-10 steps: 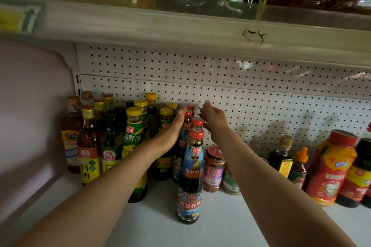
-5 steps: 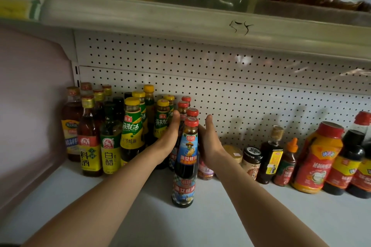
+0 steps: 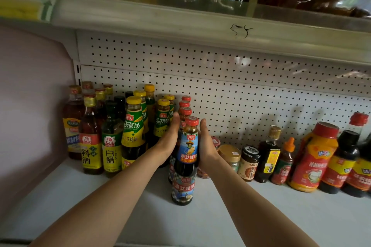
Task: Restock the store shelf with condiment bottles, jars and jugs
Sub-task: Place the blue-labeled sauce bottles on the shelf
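Note:
A row of red-capped oyster sauce bottles with blue labels runs from the pegboard toward me; the front bottle (image 3: 185, 162) stands upright on the white shelf (image 3: 281, 216). My left hand (image 3: 169, 142) lies flat against the row's left side, fingers straight. On the right side my right hand (image 3: 205, 146) presses with straight fingers. Both palms face the bottles. Yellow-capped bottles with green labels (image 3: 133, 126) stand just left of my left hand.
Vinegar and cooking wine bottles (image 3: 90, 142) fill the left corner by the pink side wall. Small jars (image 3: 230, 156), dark bottles and an orange jug (image 3: 314, 156) line the back right. An upper shelf (image 3: 180, 20) with big oil jugs hangs overhead.
Both hands have come down and back from the far end of the row to its front. They now press either side of the bottles behind the front one.

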`<state>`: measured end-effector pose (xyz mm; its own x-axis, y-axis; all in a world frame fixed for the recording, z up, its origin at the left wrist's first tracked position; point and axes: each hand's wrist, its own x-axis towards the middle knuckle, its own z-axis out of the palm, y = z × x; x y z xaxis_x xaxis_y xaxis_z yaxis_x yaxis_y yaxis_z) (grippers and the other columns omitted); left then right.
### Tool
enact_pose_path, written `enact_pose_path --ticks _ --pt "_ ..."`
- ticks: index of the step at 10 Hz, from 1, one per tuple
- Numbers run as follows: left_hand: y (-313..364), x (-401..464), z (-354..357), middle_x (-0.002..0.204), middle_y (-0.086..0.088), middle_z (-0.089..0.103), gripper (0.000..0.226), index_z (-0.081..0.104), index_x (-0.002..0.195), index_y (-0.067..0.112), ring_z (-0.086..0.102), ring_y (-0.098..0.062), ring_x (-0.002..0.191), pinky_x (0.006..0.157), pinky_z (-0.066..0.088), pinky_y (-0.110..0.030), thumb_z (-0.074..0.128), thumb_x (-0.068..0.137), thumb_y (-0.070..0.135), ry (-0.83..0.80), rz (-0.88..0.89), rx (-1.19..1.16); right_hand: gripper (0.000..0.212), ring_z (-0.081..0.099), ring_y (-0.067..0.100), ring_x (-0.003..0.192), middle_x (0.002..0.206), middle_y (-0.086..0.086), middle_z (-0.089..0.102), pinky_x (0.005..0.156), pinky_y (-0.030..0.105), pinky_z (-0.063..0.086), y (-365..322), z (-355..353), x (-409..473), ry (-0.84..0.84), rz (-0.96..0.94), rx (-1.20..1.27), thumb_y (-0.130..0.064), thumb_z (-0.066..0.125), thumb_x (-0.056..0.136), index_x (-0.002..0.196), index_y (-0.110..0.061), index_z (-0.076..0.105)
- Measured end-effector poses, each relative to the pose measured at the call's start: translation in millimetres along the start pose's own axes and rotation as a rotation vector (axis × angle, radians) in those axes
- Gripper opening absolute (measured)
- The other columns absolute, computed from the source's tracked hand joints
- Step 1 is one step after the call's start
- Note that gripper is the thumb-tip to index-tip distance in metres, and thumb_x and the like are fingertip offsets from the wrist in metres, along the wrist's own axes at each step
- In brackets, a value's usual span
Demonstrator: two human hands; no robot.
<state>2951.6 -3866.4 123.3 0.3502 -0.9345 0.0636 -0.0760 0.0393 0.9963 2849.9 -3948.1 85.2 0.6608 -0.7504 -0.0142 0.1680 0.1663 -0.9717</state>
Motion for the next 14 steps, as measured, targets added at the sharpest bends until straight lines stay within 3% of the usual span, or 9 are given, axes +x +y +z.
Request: enact_pose_path --ticks 1,3,4,5,6,7,9,11,14 --pt "0.8 -5.3 -2.5 0.153 -0.010 0.041 0.071 0.040 0.148 0.014 0.039 -0.028 0.140 0.094 0.041 -0.024 0.015 0.100 0.060 0.005 0.015 0.048 0.074 0.072 0.023 0.107 0.116 0.007 0.075 0.085 0.036 0.057 9.4 -3.0 -4.7 -0.021 0.010 -0.031 -0.073 0.021 0.097 0.138 -0.024 0.059" --pt "22.3 -32.3 -4.6 0.142 0.024 0.028 0.051 0.018 0.155 0.037 0.026 0.003 0.130 0.081 0.030 -0.004 0.015 0.105 0.046 -0.006 0.226 0.163 0.084 0.046 0.015 0.142 0.153 -0.004 0.050 0.122 0.051 0.029 35.5 -12.1 -53.4 0.019 -0.096 -0.106 -0.080 0.029 0.093 0.155 -0.025 0.039" --pt "29.5 -37.6 -9.0 0.158 0.016 0.026 0.050 0.025 0.150 0.051 0.032 -0.005 0.138 0.104 0.034 -0.024 0.022 0.100 0.059 -0.031 0.319 0.255 0.085 0.033 0.006 0.148 0.159 -0.015 0.039 0.126 0.048 0.019 68.9 -18.9 -75.0 0.032 -0.102 -0.121 -0.084 0.031 0.089 0.157 -0.033 0.033" --pt "35.5 -44.0 -6.0 0.161 0.015 0.023 0.047 0.035 0.143 0.057 0.031 -0.008 0.141 0.107 0.036 -0.028 0.031 0.097 0.064 -0.051 0.327 0.330 0.057 0.047 0.003 0.138 0.146 -0.018 0.054 0.112 0.030 0.040 82.8 -10.6 -90.2 0.000 -0.108 -0.146 -0.067 0.027 0.100 0.148 -0.039 0.043" --pt "40.6 -48.1 -3.4 0.159 0.012 0.026 0.043 0.040 0.145 0.046 0.035 -0.003 0.132 0.098 0.035 -0.021 0.037 0.102 0.050 -0.038 0.324 0.397 0.060 0.051 0.003 0.134 0.146 -0.016 0.054 0.099 0.019 0.043 84.9 -4.8 -94.8 -0.007 -0.119 -0.197 -0.061 0.043 0.097 0.152 -0.037 0.037" --pt "41.9 -48.4 -9.2 0.154 0.008 0.039 0.041 0.046 0.143 0.038 0.039 0.001 0.121 0.095 0.035 -0.019 0.039 0.104 0.043 -0.024 0.325 0.413 0.065 0.052 0.005 0.133 0.149 -0.013 0.051 0.099 0.021 0.046 87.7 -3.2 -93.0 -0.009 -0.117 -0.242 -0.052 0.055 0.097 0.156 -0.038 0.030" --pt "54.9 -42.6 -18.3 0.161 0.007 0.024 0.042 0.049 0.143 0.034 0.025 -0.017 0.147 0.110 0.026 -0.026 0.038 0.104 0.044 -0.019 0.316 0.655 0.052 0.055 0.011 0.131 0.146 -0.005 0.056 0.107 0.030 0.048 94.7 -1.0 -92.7 0.040 -0.181 -0.393 -0.031 0.050 0.106 0.155 -0.030 0.034" --pt "60.5 -39.2 -26.4 0.159 0.011 0.029 0.049 0.046 0.145 0.031 0.029 -0.015 0.145 0.101 0.025 -0.021 0.043 0.100 0.051 -0.085 0.282 0.709 0.052 0.060 0.010 0.125 0.135 -0.008 0.064 0.110 0.044 0.048 103.3 -2.4 -89.8 0.040 -0.167 -0.465 -0.045 0.058 0.098 0.147 -0.033 0.046" --pt "62.9 -29.4 -34.6 0.160 0.004 0.028 0.048 0.053 0.140 0.035 0.029 -0.017 0.145 0.102 0.024 -0.021 0.058 0.094 0.047 -0.164 0.273 0.766 0.055 0.060 0.012 0.125 0.134 -0.008 0.065 0.109 0.044 0.049 104.2 -6.8 -84.3 0.029 -0.175 -0.501 -0.048 0.062 0.094 0.145 -0.032 0.049"
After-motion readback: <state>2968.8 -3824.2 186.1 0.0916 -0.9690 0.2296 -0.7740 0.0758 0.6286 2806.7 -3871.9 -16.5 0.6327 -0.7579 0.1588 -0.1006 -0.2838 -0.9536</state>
